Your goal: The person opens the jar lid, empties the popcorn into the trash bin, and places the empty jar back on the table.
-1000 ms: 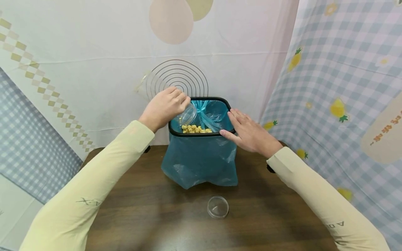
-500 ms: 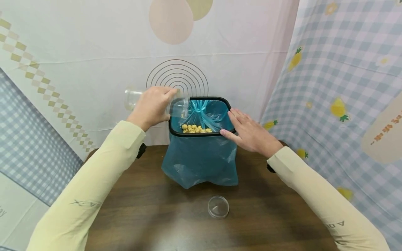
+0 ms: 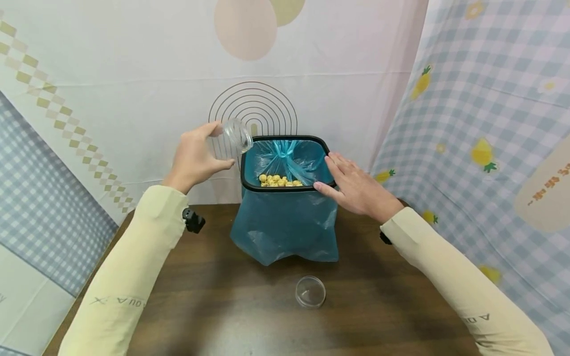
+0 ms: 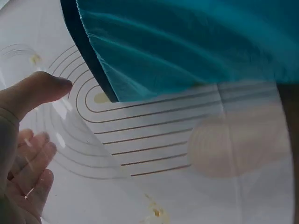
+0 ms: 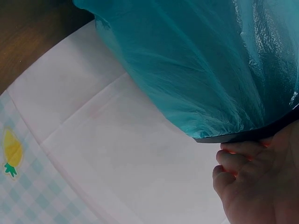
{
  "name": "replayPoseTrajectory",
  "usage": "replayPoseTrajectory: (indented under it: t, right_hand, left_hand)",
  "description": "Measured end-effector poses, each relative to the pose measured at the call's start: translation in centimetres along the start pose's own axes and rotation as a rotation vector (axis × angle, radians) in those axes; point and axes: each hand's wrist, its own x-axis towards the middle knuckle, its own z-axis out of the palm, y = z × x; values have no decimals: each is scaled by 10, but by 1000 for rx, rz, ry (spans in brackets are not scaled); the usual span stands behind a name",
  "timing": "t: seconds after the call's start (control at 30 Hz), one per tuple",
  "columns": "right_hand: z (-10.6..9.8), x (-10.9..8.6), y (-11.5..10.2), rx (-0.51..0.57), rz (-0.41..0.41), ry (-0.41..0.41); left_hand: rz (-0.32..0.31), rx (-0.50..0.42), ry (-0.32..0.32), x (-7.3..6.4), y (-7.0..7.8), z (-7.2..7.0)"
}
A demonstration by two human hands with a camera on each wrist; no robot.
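Observation:
My left hand (image 3: 191, 155) grips a clear plastic jar (image 3: 229, 140) tipped on its side, mouth toward the bin's left edge. Only a few crumbs (image 4: 156, 213) cling to its see-through wall in the left wrist view. The trash bin has a black rim (image 3: 285, 190) and a blue plastic bag (image 3: 285, 225) folded over it, knotted at the back. Yellow popcorn (image 3: 278, 181) lies inside. With straight fingers, my right hand (image 3: 358, 188) rests on the rim's right side; the right wrist view shows its fingertips (image 5: 229, 161) right at the rim.
A round clear lid (image 3: 310, 291) lies on the brown wooden table (image 3: 249, 316) in front of the bin. Behind the bin hangs a white patterned cloth (image 3: 133, 59), and a checked cloth (image 3: 512, 198) hangs at the right.
My left hand has drawn the jar leftward from over the bin and turned it so its mouth faces the rim. The right hand has stayed on the rim.

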Motion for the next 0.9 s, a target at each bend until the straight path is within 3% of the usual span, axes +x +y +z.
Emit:
replayPoseTrajectory:
  t: [0.17,0.27,0.5,0.73,0.9]
  right_hand:
    - [-1,-1,1,8,10,2]
    - [-1,0,1,3,8,4]
    - [-1,0,0,7,3,7]
    - [-2,-1,0,14,2,8]
    - [0,-1,0,21,-6,16]
  left_hand:
    - [-71,-204,120,-18,-17,13]
    - [-124,-282,152,-32,-29,25]
    - [-260,-328,165,-69,-57,56]
    - [-338,-414,234,-104,-83,92]
    - [-420,-452,272,-126,-95,109]
